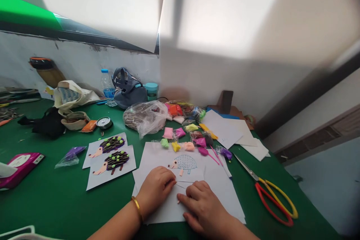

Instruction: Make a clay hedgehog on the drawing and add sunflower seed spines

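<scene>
Head view: my left hand (156,187) curled, fingertips on the white paper sheet (165,210); can't tell if pinching anything. Right hand (202,206) half-curled on the same sheet, not clenched. Hedgehog drawing (182,164) just above them, long axis sideways, snout pointing left. Red-and-yellow scissors (268,205) off right.

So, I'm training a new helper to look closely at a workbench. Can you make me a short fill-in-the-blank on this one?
The scissors have red and ____ handles. The plastic water bottle has a ____ cap. The gold bangle is on the ____ wrist. The right hand rests on white ____.

Missing words: yellow; blue; left; paper.
</scene>
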Tool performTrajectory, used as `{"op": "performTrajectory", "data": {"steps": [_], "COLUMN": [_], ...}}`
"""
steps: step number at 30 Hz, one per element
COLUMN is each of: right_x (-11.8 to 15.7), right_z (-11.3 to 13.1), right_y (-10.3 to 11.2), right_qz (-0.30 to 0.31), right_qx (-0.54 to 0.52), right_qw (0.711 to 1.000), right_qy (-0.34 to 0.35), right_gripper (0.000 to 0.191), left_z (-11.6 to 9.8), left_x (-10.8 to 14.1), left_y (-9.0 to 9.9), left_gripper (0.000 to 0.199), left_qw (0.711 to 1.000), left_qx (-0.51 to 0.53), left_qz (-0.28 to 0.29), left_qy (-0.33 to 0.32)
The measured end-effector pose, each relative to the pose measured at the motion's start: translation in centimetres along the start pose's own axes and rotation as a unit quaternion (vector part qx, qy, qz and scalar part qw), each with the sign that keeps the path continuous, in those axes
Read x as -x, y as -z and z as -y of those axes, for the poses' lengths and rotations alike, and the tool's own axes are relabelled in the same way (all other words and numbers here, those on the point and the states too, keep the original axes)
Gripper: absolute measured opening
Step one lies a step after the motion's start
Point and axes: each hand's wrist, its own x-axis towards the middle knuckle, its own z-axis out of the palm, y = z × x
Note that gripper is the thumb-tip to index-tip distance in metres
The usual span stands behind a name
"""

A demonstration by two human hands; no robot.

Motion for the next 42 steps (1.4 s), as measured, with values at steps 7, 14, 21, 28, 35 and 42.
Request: {"op": "performTrajectory", "data": {"steps": [7,14,21,28,35,42], "right_x": [-0.2,-1.7,-2.8,-3.5,-3.5,-3.5], "right_z": [-0.2,-0.2,-2.9,-3.4,-3.7,-3.8], "right_y": [-1.0,-0.5,2.1,0.8,0.1,-0.1], "right_qz": [-0.082,-0.115,-0.141,-0.142,-0.162,-0.145], "right_qx": [-0.019,-0.057,-0.12,-0.074,-0.044,-0.059], "right_qw": [0.996,0.989,0.956,0.955,0.955,0.963], "right_qy": [-0.011,-0.075,-0.229,-0.249,-0.246,-0.218], "right_gripper": [0.006,0.007,0.009,0.011,0.013,0.023], "left_z": [-0.1,-0.1,-0.5,-0.6,-0.4,-0.4], "left_x": [-0.1,0.0,0.0,0.2,0.1,0.1], "left_y": [0.2,0.1,0.1,-0.3,-0.3,-0.3], "left_gripper": [0.009,0.009,0.008,0.011,0.011,0.009], "left_qw": [1.0,1.0,0.999,0.998,0.998,0.999], "left_qx": [-0.003,-0.003,-0.021,-0.02,-0.019,-0.017], "left_qz": [0.002,-0.006,0.007,0.006,0.016,0.019], "left_qy": [0.001,-0.007,-0.037,-0.06,-0.054,-0.047]}}
